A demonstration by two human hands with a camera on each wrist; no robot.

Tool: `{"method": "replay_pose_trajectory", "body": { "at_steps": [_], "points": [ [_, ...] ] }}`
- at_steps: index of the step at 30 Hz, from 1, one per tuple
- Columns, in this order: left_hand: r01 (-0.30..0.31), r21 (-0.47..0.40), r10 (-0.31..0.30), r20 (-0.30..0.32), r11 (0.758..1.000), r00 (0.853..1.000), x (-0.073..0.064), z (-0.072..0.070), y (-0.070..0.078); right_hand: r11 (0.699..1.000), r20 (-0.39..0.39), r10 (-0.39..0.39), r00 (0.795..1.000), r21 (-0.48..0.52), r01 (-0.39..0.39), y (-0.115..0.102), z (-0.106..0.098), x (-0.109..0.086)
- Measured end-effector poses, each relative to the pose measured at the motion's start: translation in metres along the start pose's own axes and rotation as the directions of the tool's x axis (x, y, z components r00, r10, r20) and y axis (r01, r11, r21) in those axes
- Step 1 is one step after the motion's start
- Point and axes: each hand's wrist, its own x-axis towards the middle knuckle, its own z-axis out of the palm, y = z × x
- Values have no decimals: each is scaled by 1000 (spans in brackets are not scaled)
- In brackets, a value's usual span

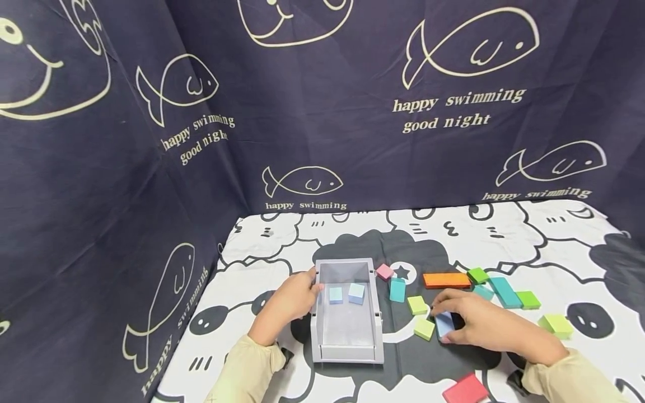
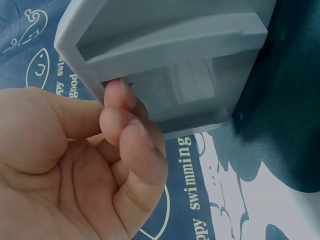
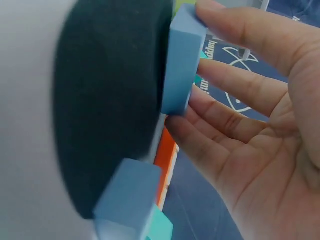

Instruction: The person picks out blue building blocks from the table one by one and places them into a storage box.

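A grey open box (image 1: 347, 352) lies on the patterned cloth, with two light blue blocks inside, a left one (image 1: 335, 295) and a right one (image 1: 356, 293). My left hand (image 1: 294, 296) grips the box's left side; the left wrist view shows its curled fingers (image 2: 135, 135) at the grey wall. To the right of the box, my right hand (image 1: 478, 322) pinches a blue rectangular block (image 3: 184, 62) between thumb and fingertips, close over the dark cloth. Two lime green blocks, an upper one (image 1: 417, 305) and a lower one (image 1: 424, 328), lie just left of it.
Beyond the right hand lie an orange bar (image 1: 445, 280), a teal bar (image 1: 505, 293) and green blocks (image 1: 477, 275). A pink block (image 1: 384, 272) and a teal block (image 1: 397, 290) sit beside the box. Nearer are a red block (image 1: 466, 389) and, by the right forearm, a lime block (image 1: 556, 326).
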Motion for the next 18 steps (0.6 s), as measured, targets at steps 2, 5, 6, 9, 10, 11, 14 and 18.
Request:
{"method": "replay_pose_trajectory", "body": {
  "at_steps": [2, 5, 6, 9, 10, 11, 14, 18],
  "points": [
    [7, -5, -7, 6, 1000, 1000, 1, 0, 0, 1000, -15, 5, 1000, -22, -5, -1, -4, 1],
    [14, -14, -14, 10, 1000, 1000, 1, 0, 1, 997, -79, -38, 996, -69, 33, -5, -11, 3],
    [16, -18, -16, 11, 1000, 1000, 2, 0, 1, 994, -107, -62, 992, -91, 53, -6, -14, 4],
    [22, -23, -22, 15, 999, 1000, 2, -1, 1, 980, -202, -165, 965, -146, 136, -13, -24, 10],
    [24, -25, -24, 16, 999, 1000, 2, -1, 1, 976, -221, -193, 956, -142, 164, -16, -28, 14],
    [26, -28, -25, 18, 999, 1000, 2, -1, 0, 973, -239, -211, 948, -141, 181, -19, -32, 17],
    [32, -37, -31, 22, 999, 999, 2, -1, 0, 969, -276, -235, 932, -147, 200, -30, -43, 29],
    [42, -39, -41, 21, 998, 999, 1, -1, 2, 968, -294, -240, 925, -147, 204, -45, -50, 48]
  ]
}}
